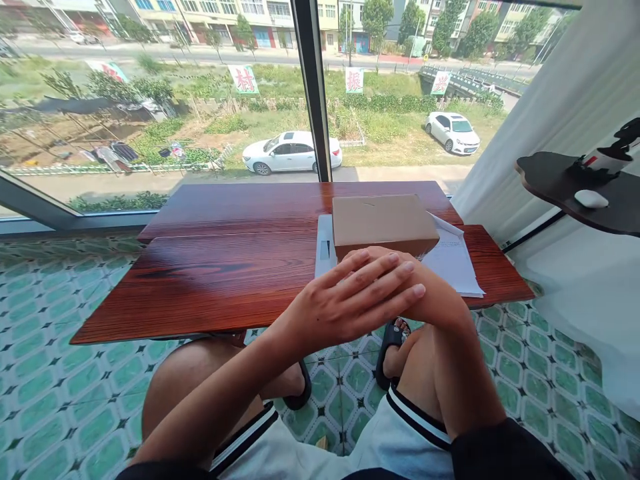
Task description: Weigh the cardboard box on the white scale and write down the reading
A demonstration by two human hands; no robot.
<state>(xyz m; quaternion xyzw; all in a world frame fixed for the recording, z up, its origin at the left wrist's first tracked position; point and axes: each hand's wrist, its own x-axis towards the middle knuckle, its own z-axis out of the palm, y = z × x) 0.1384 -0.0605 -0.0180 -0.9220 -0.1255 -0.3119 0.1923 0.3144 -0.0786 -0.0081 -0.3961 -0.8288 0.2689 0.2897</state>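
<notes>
My left hand (345, 303) lies flat across the back of my right hand (417, 270), its fingers stretched out and holding nothing. Most of my right hand, fingers included, is covered by the left one. Both hands are above my knees at the near edge of the dark red wooden table (225, 280). Just beyond them sits a closed brown cardboard box (380, 220), the nearest object to the hands. White sheets of paper (453, 260) stick out to its right. A flat pale thing (325, 247) shows at its left side.
A dark wavy-edged shelf (565, 183) at the right carries a white mouse-like object (591, 199) and a white and black item (607, 160). A white curtain (520, 120) hangs beside large windows. Green patterned tiles (45, 347) cover the floor.
</notes>
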